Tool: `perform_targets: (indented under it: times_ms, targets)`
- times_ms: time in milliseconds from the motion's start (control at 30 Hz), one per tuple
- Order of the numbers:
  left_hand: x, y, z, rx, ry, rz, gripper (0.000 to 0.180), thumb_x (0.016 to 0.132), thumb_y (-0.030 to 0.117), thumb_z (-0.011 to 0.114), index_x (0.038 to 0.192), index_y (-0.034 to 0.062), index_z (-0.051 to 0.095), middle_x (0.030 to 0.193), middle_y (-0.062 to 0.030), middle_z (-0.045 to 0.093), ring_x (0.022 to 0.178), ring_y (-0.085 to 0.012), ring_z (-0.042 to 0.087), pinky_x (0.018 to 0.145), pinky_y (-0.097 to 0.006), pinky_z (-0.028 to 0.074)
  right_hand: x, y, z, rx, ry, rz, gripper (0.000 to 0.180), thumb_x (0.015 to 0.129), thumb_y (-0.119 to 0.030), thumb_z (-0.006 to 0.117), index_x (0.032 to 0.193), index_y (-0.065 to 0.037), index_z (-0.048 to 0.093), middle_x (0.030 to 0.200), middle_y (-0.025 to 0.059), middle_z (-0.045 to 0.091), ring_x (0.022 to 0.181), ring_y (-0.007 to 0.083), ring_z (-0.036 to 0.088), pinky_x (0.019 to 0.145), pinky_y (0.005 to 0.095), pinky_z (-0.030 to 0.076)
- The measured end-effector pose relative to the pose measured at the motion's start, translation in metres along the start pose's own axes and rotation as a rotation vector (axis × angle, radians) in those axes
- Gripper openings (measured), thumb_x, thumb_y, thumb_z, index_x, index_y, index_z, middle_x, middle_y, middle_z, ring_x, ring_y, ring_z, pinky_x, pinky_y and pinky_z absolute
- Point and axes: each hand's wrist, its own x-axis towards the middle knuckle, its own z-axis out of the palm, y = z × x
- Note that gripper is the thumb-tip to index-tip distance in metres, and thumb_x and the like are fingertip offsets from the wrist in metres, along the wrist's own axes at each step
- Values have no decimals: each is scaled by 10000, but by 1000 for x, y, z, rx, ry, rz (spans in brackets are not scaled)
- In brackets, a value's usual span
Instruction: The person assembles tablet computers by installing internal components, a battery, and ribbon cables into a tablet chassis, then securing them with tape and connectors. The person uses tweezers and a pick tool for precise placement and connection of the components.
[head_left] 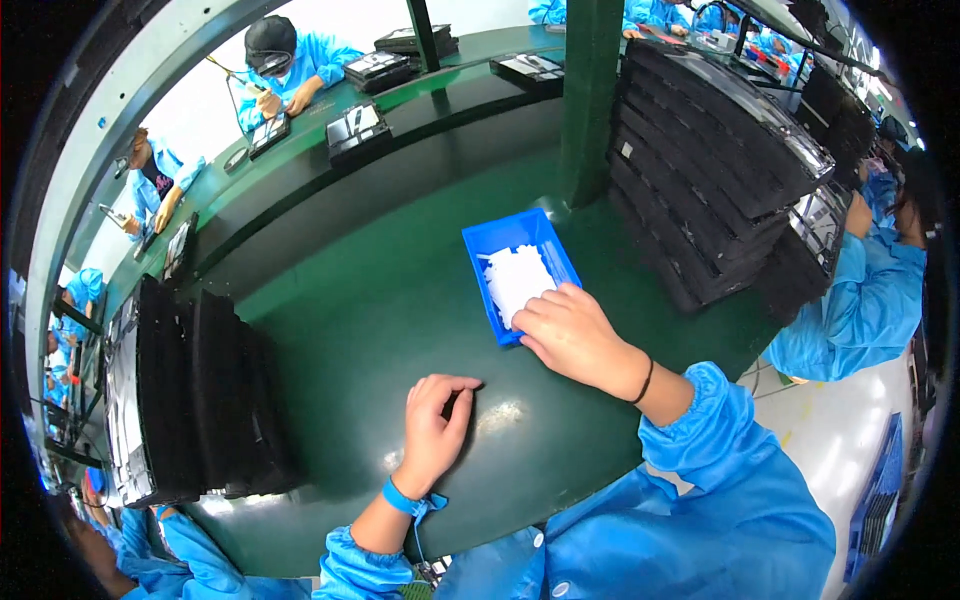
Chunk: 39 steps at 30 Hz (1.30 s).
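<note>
A blue plastic bin [484, 237] with a pile of small white pieces [518, 275] in it sits on the green tabletop [370, 290]. My right hand [575, 335] reaches over the bin's near right side, its fingers curled down at the near end of the white pieces. Whatever lies between those fingertips is hidden. To the left and nearer, my left hand [437, 430] rests by the tabletop with thumb and forefinger apart, and nothing shows in it. A blue wrist strap [405, 497] with a cord circles my left wrist.
Tall stacks of black trays [690, 170] rise at the right, beside a green post [590, 100]. More black trays [215, 390] stand at the left. Beyond a black and green ledge, co-workers in blue [290, 80] handle flat devices [357, 130]. Another person's blue sleeve [850, 310] is at right.
</note>
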Motion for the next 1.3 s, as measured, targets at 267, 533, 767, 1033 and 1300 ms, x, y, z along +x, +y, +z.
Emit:
perform_targets:
  times_ms: [267,533,767,1033,1300]
  targets:
    - [-5,-3,-8,27,8,19,105,845,62,609,926,62,676,882,-93,636,850,-268,582,796,-363,436,18,-3,-26,-18,328,121,102,792,-171,665,883,-146,704,803,13,601,778,210,559,760,353,397]
    - [-7,-8,-9,17,14,50,116,835,51,613,926,80,679,864,-72,627,810,-248,562,762,-352,411,12,18,-13,-122,241,118,68,781,-173,677,840,-143,694,768,24,598,775,221,557,768,370,388]
    - [-8,-11,-13,27,16,68,122,834,49,615,930,79,683,869,-70,623,809,-245,560,758,-353,409,3,28,-6,-269,95,310,86,790,-183,671,737,-117,684,739,29,608,792,224,567,768,362,389]
    - [-10,-10,-21,39,3,45,119,839,57,614,931,82,684,878,-72,625,813,-245,561,758,-351,411,1,21,-7,-173,-55,305,96,771,-164,682,856,-123,661,826,39,649,844,239,584,799,375,392]
    - [-6,-15,-19,23,7,58,112,840,64,614,926,81,684,861,-71,626,811,-250,564,761,-357,416,-3,29,-11,-170,-132,360,151,753,-147,698,896,-132,653,846,27,652,893,238,590,826,382,403]
